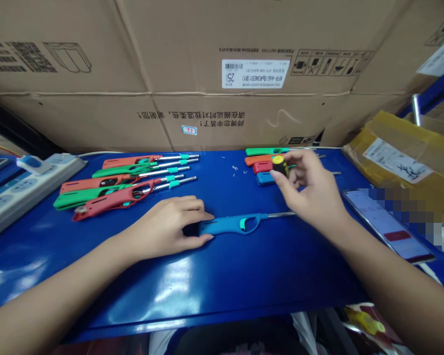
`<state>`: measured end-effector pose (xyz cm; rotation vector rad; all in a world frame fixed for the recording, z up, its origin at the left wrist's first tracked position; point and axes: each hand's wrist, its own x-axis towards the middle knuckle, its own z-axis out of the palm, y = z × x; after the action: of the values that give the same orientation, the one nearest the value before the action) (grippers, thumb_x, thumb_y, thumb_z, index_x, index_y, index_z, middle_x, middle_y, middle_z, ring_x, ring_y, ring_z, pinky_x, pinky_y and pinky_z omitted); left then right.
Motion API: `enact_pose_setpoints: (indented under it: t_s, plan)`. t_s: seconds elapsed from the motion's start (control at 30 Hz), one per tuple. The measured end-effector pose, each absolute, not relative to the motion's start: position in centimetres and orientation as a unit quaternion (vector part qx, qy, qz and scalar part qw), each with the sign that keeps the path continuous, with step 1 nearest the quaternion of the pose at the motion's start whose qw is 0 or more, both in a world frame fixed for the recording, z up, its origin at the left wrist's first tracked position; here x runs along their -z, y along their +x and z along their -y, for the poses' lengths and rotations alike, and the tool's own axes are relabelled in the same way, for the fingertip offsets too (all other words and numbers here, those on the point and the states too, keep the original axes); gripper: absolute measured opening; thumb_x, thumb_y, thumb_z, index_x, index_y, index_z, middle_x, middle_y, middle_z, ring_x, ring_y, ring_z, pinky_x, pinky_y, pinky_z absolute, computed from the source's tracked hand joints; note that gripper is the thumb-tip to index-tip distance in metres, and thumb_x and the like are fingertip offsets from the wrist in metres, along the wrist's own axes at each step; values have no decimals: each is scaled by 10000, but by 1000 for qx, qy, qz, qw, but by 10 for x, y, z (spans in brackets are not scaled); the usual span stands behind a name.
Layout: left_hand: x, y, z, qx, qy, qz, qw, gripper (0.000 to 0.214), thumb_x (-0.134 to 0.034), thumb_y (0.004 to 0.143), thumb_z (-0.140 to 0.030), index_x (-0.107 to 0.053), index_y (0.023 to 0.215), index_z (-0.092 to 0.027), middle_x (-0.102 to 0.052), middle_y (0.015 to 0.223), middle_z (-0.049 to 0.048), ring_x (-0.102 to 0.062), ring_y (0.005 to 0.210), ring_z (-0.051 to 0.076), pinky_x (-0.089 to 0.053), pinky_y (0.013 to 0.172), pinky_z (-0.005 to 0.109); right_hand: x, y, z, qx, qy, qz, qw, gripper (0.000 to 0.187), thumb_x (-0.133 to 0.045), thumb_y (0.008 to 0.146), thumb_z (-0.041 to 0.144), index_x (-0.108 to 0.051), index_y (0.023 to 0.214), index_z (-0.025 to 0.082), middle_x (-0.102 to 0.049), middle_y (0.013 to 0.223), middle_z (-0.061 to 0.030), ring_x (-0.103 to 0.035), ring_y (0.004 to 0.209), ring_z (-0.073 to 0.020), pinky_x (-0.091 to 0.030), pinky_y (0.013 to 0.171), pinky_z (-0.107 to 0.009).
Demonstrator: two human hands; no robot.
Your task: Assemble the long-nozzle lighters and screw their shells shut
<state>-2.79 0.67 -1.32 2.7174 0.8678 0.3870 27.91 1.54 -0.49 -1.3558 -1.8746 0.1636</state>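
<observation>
A blue long-nosed lighter point(237, 224) lies flat on the shiny blue table point(222, 276), its metal tube pointing right. My left hand point(170, 224) rests on the table with its fingers closed round the lighter's handle end. My right hand point(311, 190) hovers above the tube, pinching a small black tool with a yellow cap point(280, 165) between thumb and fingertips.
Several red and green lighters point(122, 185) lie in a group at the left. A smaller stack of lighters point(264, 165) sits behind my right hand. A white power strip point(22, 182) is at far left, a phone point(387, 224) at right, and cardboard boxes point(207, 74) stand behind.
</observation>
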Motion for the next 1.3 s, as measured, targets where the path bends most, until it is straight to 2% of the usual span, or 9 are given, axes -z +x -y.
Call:
enact_pose_setpoints:
  t_s: [0.1,0.27,0.4,0.53,0.67,0.83,0.97,1.1,1.3]
  plan:
    - [18,-26,-5,-141,940,-289,115,306,-634,958,-380,-727,1194,-208,-713,991,66,-670,898,203,-545,810,310,6,276,-16,-170,-493,695,495,256,-636,947,388,-528,1145,269,-674,1021,-64,-659,681,-175,-548,517,-306]
    - [27,-22,-3,-150,942,-289,85,369,-592,990,-440,-694,1264,-215,-708,1083,90,-656,967,225,-541,855,339,18,272,-21,-269,-446,721,457,187,-618,960,368,-627,1115,264,-597,1230,-100,-694,849,-218,-664,621,-384]
    - [28,-20,-1,-144,938,-301,100,417,-563,998,-472,-670,1303,-209,-699,1127,97,-651,995,241,-536,873,360,28,271,-25,-263,-432,743,438,207,-619,961,348,-635,1147,259,-576,1226,-97,-675,922,-223,-677,628,-366]
    - [24,-20,0,-145,935,-302,118,452,-603,957,-417,-629,1356,-206,-689,1170,95,-644,1022,254,-531,899,387,31,270,-24,-259,-434,743,439,196,-620,963,349,-636,1137,262,-584,1225,-96,-679,939,-232,-680,646,-381]
    - [24,-22,-1,-149,933,-298,136,397,-597,952,-350,-652,1314,-198,-690,1169,89,-641,1017,247,-531,895,386,24,267,-20,-261,-436,723,468,177,-644,952,343,-652,1097,242,-613,1150,-88,-687,832,-192,-661,609,-345]
    - [32,-17,0,-179,923,-299,162,371,-602,974,-364,-663,1304,-204,-688,1182,87,-624,1044,237,-526,912,381,3,262,-13,-302,-442,630,563,186,-683,930,423,-679,959,240,-654,749,-16,-631,571,-145,-593,502,-296]
    - [38,-8,4,-208,917,-303,157,371,-626,973,-378,-674,1294,-197,-701,1178,86,-609,1047,242,-521,932,406,-19,254,-9,-356,-415,565,618,293,-721,875,520,-698,853,229,-672,771,-26,-613,540,-136,-522,407,-264]
    - [36,-6,9,-289,874,-332,209,438,-722,912,-418,-686,1281,-185,-723,1179,81,-623,1075,231,-522,969,387,-32,241,-6,-437,-398,514,621,363,-748,832,546,-692,797,190,-663,742,-22,-587,496,-115,-463,350,-226]
    - [25,-8,13,-415,747,-404,325,273,-764,873,-369,-764,1082,-193,-783,1022,35,-695,877,166,-557,786,289,-12,232,-12,-491,-369,470,634,261,-752,820,428,-687,747,186,-683,761,-12,-591,472,-102,-495,374,-217]
